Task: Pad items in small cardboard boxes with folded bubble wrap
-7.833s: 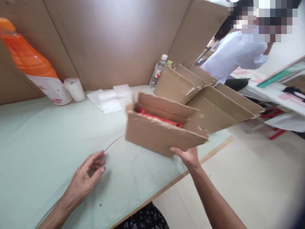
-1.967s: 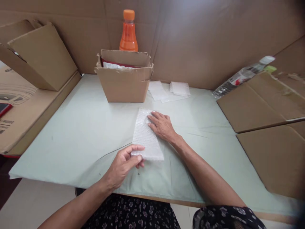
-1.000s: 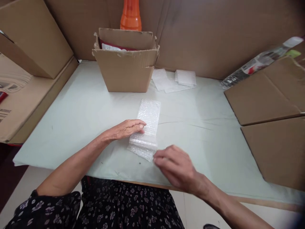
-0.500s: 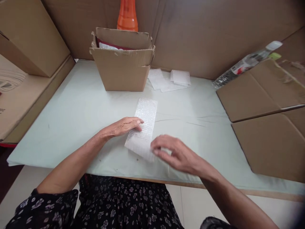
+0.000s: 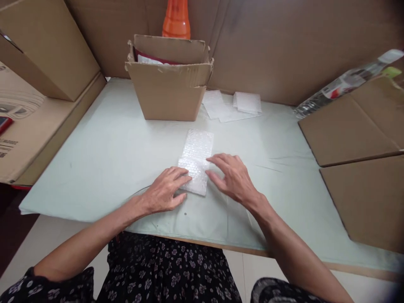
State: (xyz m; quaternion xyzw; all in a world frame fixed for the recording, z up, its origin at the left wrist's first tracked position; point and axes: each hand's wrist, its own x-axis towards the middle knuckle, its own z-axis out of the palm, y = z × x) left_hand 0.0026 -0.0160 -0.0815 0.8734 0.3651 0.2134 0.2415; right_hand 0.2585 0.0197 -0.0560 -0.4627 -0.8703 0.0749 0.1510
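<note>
A folded strip of bubble wrap (image 5: 198,145) lies flat on the pale green cloth in front of me, its near part doubled over. My left hand (image 5: 167,189) rests at its lower left edge, fingers apart, with the fingertips touching the film. On the other side, my right hand (image 5: 232,176) has thumb and fingers spread, the tips at the strip's right edge. Neither hand grips the wrap. Farther back, more pieces of bubble wrap (image 5: 235,111) lie beside an open cardboard box (image 5: 170,92).
Behind the box stands an orange bottle (image 5: 176,21). Cardboard boxes (image 5: 362,126) line the right side, with a clear plastic bottle (image 5: 344,82) leaning by them. More cardboard (image 5: 53,50) stands at the left, near a red object (image 5: 4,123). The table's front edge (image 5: 202,244) is close to my body.
The near end of the bubble wrap has been folded up over the strip. My right hand moved up and away from me; my left moved down toward the near edge. The view shifted slightly.
</note>
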